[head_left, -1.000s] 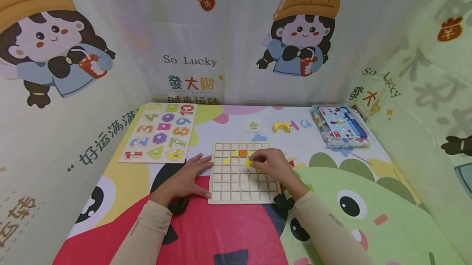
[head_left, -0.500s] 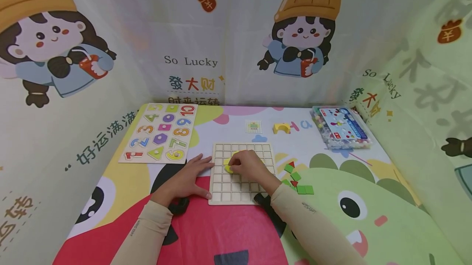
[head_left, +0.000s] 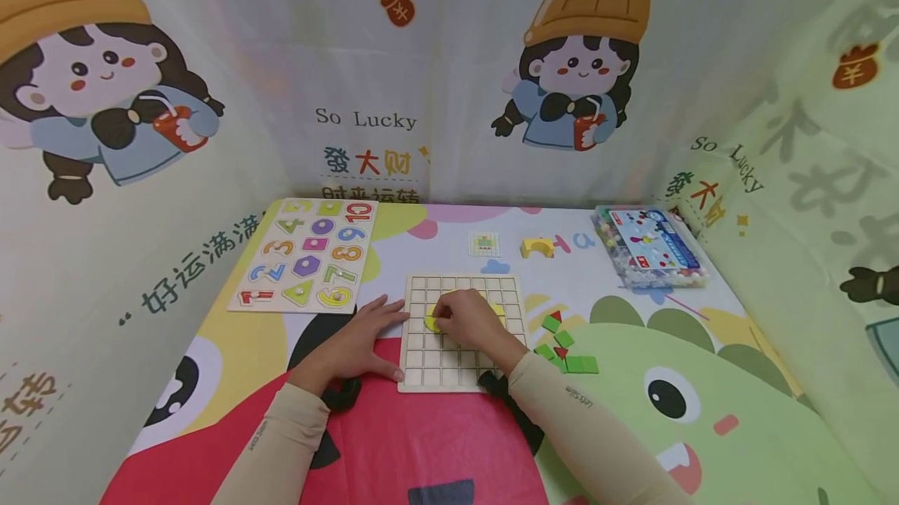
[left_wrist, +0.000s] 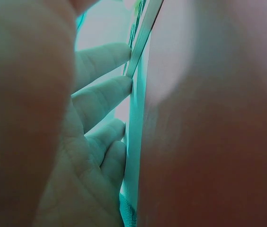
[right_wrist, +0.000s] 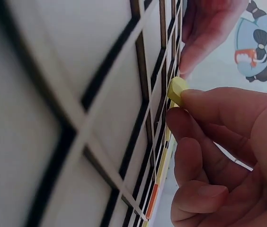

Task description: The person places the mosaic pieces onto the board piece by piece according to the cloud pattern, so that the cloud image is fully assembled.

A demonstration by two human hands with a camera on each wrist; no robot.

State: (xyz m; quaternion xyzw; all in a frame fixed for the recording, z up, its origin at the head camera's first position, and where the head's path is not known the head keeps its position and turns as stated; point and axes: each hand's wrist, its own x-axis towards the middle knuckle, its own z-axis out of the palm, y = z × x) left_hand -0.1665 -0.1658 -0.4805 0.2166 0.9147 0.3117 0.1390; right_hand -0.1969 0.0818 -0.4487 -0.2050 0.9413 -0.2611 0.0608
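A wooden grid board (head_left: 430, 376) lies flat on the table. My left hand (head_left: 354, 343) rests along its left edge, fingers extended; in the left wrist view the fingertips (left_wrist: 124, 85) touch the board's side. My right hand (head_left: 474, 325) is over the upper left of the grid and pinches a small yellow tile with a curved edge (right_wrist: 176, 91) between thumb and forefinger, right at the cells. Other yellow pieces sit in the grid, partly hidden by this hand. An orange tile (right_wrist: 152, 201) shows in the right wrist view.
Several green tiles (head_left: 581, 364) and red triangles (head_left: 560, 352) lie right of the board. Behind it are a small pattern card (head_left: 485, 244) and a yellow arch block (head_left: 529, 247). A number puzzle (head_left: 302, 306) is back left, a clear plastic box of beads (head_left: 653, 241) back right.
My right hand has moved left across the board with the yellow tile, from the upper right cells, uncovering the green and red pieces. The left hand has stayed at the edge.
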